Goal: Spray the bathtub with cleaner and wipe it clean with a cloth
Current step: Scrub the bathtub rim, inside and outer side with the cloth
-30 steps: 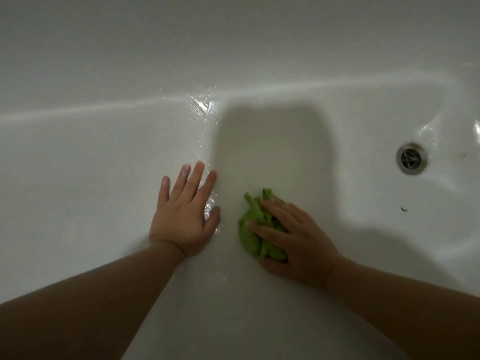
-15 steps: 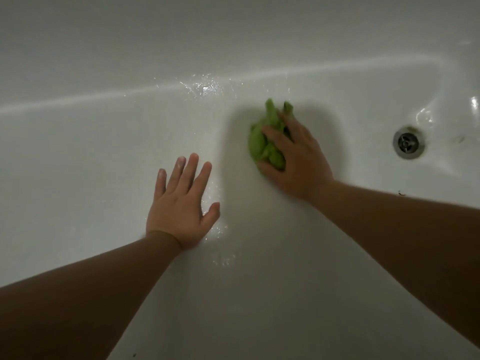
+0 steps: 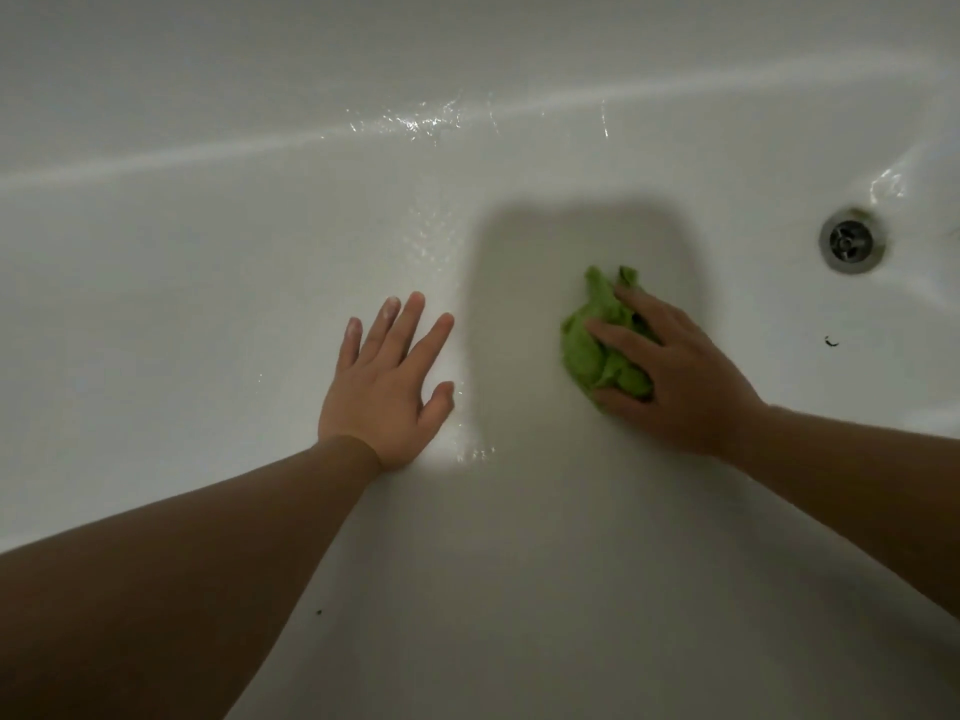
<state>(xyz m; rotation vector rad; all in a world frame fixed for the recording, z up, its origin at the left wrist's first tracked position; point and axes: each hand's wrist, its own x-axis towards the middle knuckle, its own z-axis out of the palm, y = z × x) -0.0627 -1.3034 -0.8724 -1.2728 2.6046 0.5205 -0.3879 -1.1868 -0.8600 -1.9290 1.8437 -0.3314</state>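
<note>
The green cloth (image 3: 602,350) lies bunched on the bathtub (image 3: 208,283) floor, gripped under the right hand's (image 3: 675,371) curled fingers. The left hand (image 3: 387,381) rests flat and open beside it as a brace. Firm, overlapping strokes toward the drain (image 3: 852,241) and the dark speck (image 3: 831,341) would work best.

Dim, greyish light fills the view, brighter toward the left. A broad soft-edged shadow (image 3: 571,283) falls across the middle of the white enamel. Wet glints (image 3: 410,119) catch the light along a pale curved ridge. A small dark speck (image 3: 831,341) lies at the right.
</note>
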